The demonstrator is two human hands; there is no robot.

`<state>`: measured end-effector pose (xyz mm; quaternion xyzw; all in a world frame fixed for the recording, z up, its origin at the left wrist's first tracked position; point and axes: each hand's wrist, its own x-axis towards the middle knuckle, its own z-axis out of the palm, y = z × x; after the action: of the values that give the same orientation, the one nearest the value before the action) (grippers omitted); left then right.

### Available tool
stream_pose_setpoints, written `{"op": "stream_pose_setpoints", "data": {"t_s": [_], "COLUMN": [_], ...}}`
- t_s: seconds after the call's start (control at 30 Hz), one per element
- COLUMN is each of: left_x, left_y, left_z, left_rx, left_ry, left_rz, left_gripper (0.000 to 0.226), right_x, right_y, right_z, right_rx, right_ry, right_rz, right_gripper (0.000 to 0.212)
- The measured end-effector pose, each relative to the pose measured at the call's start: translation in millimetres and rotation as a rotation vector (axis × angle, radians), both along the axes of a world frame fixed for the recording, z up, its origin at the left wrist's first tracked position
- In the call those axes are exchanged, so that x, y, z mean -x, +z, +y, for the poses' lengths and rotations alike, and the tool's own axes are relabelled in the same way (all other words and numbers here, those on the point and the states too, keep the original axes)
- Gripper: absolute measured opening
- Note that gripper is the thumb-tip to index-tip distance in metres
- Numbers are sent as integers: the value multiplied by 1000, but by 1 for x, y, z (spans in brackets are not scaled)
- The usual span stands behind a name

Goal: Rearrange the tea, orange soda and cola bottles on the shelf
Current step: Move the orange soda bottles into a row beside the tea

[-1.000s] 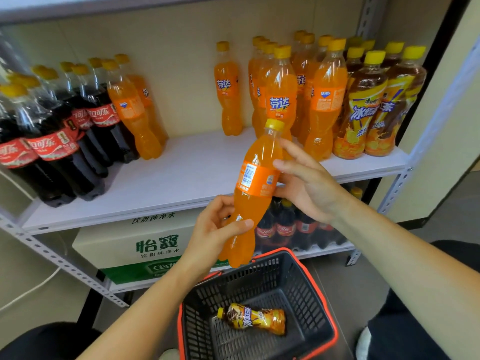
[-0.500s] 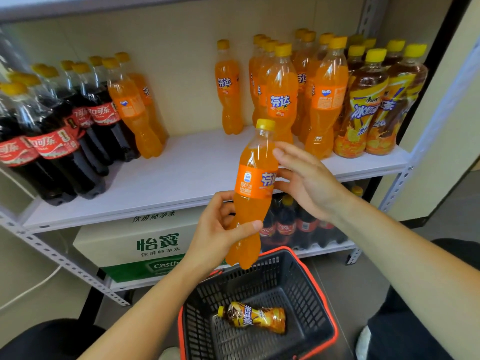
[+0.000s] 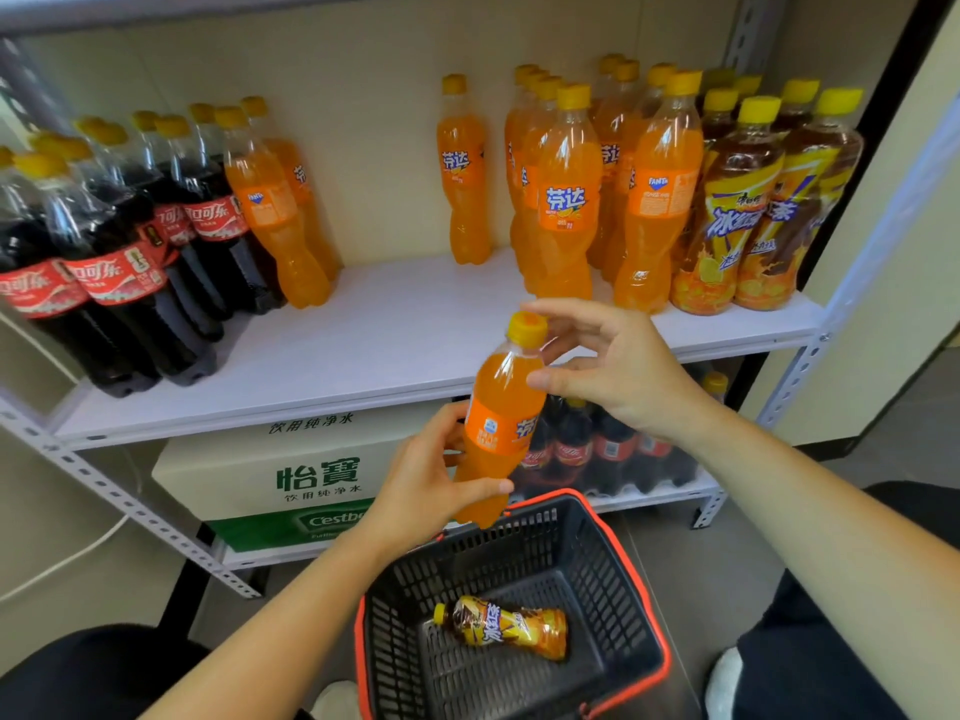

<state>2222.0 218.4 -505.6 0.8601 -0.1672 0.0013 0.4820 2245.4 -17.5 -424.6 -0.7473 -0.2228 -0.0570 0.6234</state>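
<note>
My left hand (image 3: 421, 491) grips the lower half of an orange soda bottle (image 3: 501, 423), held upright in front of the white shelf (image 3: 395, 335). My right hand (image 3: 623, 371) hovers at the bottle's neck: its thumb touches the shoulder and its fingers arch loosely over the yellow cap. On the shelf, cola bottles (image 3: 119, 272) stand at the left with two orange sodas (image 3: 270, 210) beside them. A single orange soda (image 3: 462, 174) stands mid-back. Several orange sodas (image 3: 566, 200) cluster at the right, next to tea bottles (image 3: 737, 215).
A black basket with a red rim (image 3: 639, 605) sits on the floor below my hands, with one tea bottle (image 3: 504, 626) lying in it. The lower shelf holds a water carton (image 3: 311, 475) and more cola bottles (image 3: 597, 449). Metal uprights frame the shelf.
The held bottle has been turned more upright and shifted slightly right. My right hand has slid from the label up to the neck and cap, its fingers spreading.
</note>
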Motion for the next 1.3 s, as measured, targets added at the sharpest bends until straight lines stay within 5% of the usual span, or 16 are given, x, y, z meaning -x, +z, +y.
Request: {"op": "stream_pose_setpoints", "data": {"t_s": [0.37, 0.6, 0.8, 1.13, 1.3], "left_x": [3, 1, -3, 2, 0], "left_y": [-21, -23, -26, -15, 2], "left_z": [8, 3, 3, -6, -7], "left_rx": [-260, -282, -90, 179, 311], "left_ry": [29, 33, -17, -119, -104], "left_rz": [-133, -163, 36, 204, 227], "left_gripper": [86, 83, 76, 68, 64], "right_x": [22, 24, 19, 12, 7], "right_y": [-10, -10, -8, -17, -23], "right_z": [-11, -8, -14, -6, -10], "right_rx": [159, 102, 118, -165, -11], "right_ry": [-27, 0, 182, -97, -171], "right_rz": [-218, -164, 15, -60, -12], "right_gripper": [32, 13, 28, 26, 28]}}
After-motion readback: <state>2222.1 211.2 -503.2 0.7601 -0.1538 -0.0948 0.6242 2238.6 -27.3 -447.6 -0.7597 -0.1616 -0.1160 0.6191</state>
